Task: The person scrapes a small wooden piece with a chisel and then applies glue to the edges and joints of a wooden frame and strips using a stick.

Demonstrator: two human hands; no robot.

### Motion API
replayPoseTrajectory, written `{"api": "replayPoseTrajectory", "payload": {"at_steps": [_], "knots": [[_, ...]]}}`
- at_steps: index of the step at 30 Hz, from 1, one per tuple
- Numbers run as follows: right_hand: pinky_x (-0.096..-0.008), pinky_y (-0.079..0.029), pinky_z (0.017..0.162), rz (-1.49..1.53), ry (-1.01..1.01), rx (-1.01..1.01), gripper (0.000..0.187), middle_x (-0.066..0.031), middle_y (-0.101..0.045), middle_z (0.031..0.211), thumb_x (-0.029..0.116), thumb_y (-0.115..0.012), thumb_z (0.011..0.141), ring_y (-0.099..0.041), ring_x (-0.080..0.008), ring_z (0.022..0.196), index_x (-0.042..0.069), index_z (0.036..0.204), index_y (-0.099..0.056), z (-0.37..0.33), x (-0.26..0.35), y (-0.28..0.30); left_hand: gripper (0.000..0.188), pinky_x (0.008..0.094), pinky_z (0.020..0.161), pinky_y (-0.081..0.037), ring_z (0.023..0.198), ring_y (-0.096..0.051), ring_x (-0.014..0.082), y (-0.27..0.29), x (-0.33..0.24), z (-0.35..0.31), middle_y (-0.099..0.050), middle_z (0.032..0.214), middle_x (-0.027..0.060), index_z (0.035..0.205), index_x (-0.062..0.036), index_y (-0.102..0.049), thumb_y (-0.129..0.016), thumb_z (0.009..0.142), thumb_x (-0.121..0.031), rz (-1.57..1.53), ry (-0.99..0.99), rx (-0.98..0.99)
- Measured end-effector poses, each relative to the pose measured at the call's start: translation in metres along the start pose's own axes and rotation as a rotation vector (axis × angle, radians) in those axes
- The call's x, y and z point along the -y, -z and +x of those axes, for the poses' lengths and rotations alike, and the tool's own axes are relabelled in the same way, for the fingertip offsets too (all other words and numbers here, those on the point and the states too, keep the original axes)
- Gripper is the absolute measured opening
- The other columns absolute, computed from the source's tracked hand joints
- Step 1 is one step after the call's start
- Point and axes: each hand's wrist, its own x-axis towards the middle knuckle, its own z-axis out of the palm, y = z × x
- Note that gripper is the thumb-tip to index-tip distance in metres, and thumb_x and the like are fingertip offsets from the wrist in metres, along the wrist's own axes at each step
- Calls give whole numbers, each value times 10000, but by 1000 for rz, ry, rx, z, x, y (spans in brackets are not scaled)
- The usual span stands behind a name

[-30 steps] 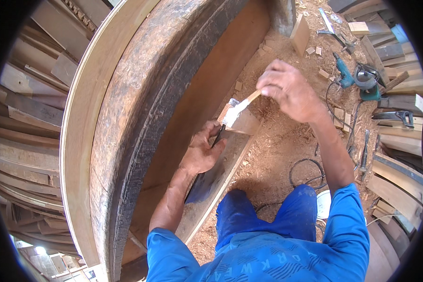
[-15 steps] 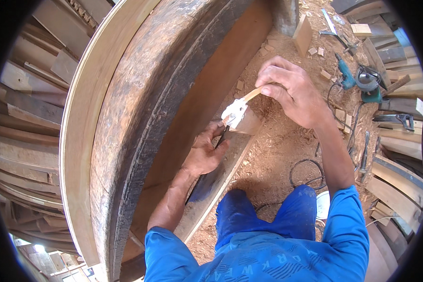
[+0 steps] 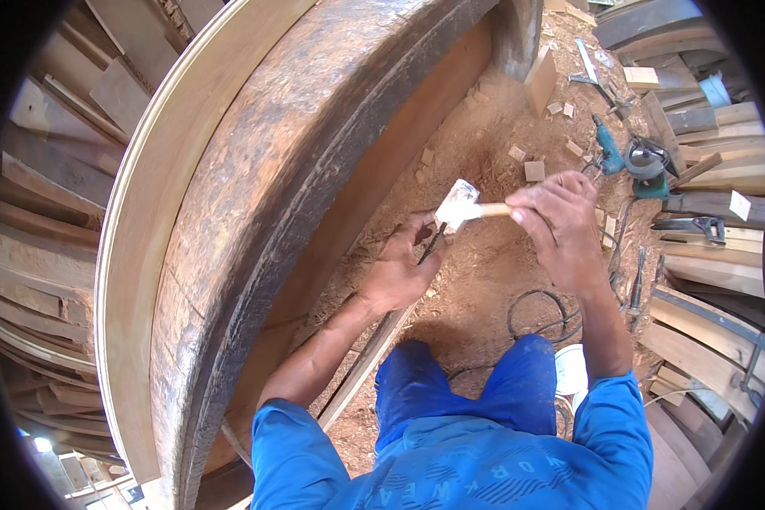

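Change: the right hand point(image 3: 557, 223) has swung its hammer point(image 3: 461, 206) down and right since a second ago; its head now hangs just above the left hand point(image 3: 399, 268).
Left hand: fingers pinched shut on a thin dark chisel point(image 3: 431, 243), steadying it point-down.
Right hand: fist wrapped round the pale handle, ready to strike.
Beyond: the curved timber frame point(image 3: 255, 212) rises on the left.
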Motion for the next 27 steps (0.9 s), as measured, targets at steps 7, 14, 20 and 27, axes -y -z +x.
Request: {"api": "replayPoseTrajectory", "payload": {"at_steps": [7, 14, 20, 27], "knots": [[-339, -503, 836, 250, -245, -45, 92, -64, -688, 903, 107, -703, 871, -647, -187, 872, 55, 945, -721, -8, 0, 36, 582, 373, 1095, -412, 1250, -555, 266, -22, 11, -2, -577, 1303, 196, 1427, 42, -402, -608, 886, -11, -289, 42, 79], [-325, -485, 717, 302, -26, 246, 96, -74, -653, 879, 37, -672, 845, -628, -191, 835, 11, 933, -702, 59, -41, 27, 630, 415, 1137, -371, 1334, -495, 329, -44, 23, -8, -515, 1364, 252, 1437, 39, -393, -644, 866, -51, -295, -89, 51], [-347, -492, 716, 381, -20, 620, 82, -84, -661, 868, 11, -694, 803, -636, -219, 827, 17, 884, -709, 72, -61, 11, 632, 437, 1158, -350, 1358, -464, 351, -38, 9, -10, -475, 1380, 243, 1437, 39, -382, -627, 858, -22, -139, -125, 51], [-367, -504, 725, 321, 61, 670, 73, -93, -674, 843, 42, -707, 804, -658, -257, 833, 26, 875, -712, 93, -75, 22, 683, 447, 1153, -341, 1365, -445, 380, -46, 6, -11, -463, 1411, 252, 1434, 31, -399, -687, 820, -46, -99, -134, 42]]}}
